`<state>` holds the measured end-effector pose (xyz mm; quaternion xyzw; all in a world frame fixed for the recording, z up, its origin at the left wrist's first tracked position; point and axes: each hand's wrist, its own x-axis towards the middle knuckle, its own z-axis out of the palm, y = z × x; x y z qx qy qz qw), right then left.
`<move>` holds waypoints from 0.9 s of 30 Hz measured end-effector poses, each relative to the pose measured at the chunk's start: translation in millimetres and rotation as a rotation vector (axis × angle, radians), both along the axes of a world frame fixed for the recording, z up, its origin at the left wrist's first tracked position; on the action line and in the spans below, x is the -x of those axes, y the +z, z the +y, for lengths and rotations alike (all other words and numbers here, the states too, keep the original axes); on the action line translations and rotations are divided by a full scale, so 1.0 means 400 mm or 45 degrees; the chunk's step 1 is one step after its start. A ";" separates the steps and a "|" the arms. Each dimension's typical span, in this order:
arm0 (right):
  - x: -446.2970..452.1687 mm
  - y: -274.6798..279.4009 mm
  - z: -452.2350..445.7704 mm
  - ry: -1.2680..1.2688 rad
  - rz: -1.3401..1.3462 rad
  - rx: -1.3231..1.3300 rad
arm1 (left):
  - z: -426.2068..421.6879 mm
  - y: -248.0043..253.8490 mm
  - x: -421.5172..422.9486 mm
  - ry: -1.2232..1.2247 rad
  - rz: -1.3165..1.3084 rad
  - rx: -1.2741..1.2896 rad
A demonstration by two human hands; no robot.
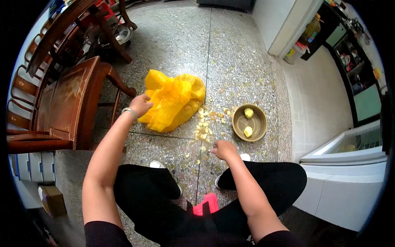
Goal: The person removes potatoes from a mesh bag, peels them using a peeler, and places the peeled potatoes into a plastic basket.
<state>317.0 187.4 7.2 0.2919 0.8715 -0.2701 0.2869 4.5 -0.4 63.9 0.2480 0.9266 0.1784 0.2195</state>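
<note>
My left hand (141, 105) is at the left side of a yellow mesh bag (175, 99), its fingers closed on the edge of the mesh. The bag lies slumped on the floor, bulging with rounded contents that are hard to make out. My right hand (225, 150) is closed low over the floor, around something slim that I cannot make out. Just beyond it, pale peelings (203, 128) are scattered on the floor. Farther right stands a round brown plastic basket (235, 125) with two peeled, yellowish potatoes (248, 113) inside.
Wooden chairs (70, 99) and a table stand at the left. At the right, a white cabinet (329, 197) with a glass-topped lid is beside a doorway. My knees flank a pink seat (205, 204). Storage drawers (36, 166) and a cardboard box (52, 200) sit lower left.
</note>
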 end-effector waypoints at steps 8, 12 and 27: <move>0.090 -0.083 0.027 -0.676 0.580 0.396 | -0.091 -0.240 0.056 0.071 0.263 0.034; 0.204 -0.011 -0.022 -1.016 0.782 0.796 | -0.048 -0.256 0.044 -0.183 0.195 -0.020; 0.430 -0.115 0.055 -0.956 0.756 0.855 | 0.026 -0.266 -0.034 -0.211 0.703 -0.378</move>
